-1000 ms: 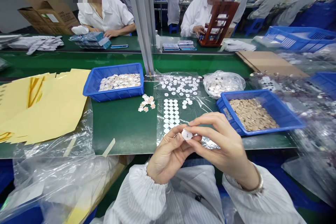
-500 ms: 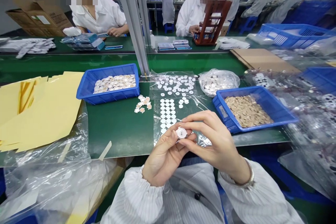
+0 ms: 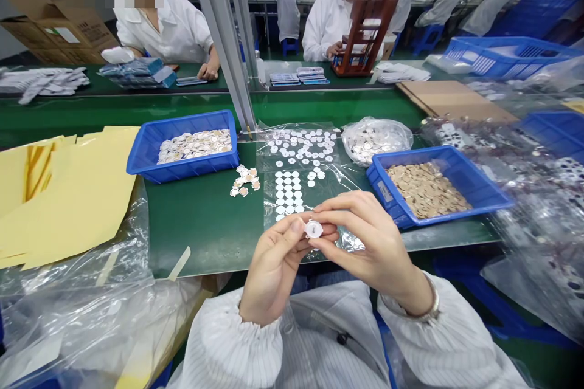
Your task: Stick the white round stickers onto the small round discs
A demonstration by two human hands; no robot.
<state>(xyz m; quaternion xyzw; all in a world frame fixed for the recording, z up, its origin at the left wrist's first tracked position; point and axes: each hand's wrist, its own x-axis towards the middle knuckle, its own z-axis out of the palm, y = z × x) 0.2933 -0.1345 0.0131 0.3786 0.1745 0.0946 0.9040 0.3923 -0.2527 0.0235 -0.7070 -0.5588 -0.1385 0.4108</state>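
A small round white disc (image 3: 314,229) with a dark mark at its centre is pinched between my two hands above the table's front edge. My left hand (image 3: 278,261) grips its left side with thumb and fingers closed. On the other side, the fingertips of my right hand (image 3: 371,240) close on the same disc. Just beyond the hands, white round discs (image 3: 289,191) lie in neat columns on clear plastic. Loose white discs (image 3: 303,144) are scattered behind them. To the left sits a small pile of white and tan pieces (image 3: 245,181).
A blue bin (image 3: 182,172) of white-and-tan pieces stands at left, and another blue bin (image 3: 408,217) of tan discs at right. Behind that is a clear bag (image 3: 376,140) of white parts. Yellow sheets (image 3: 68,194) cover the left. Two co-workers sit across, beyond a metal post (image 3: 228,42).
The view has shifted slightly. My left thumb has slid a little along the disc's edge; both hands still hold it. The co-worker at left has moved a hand onto the table.
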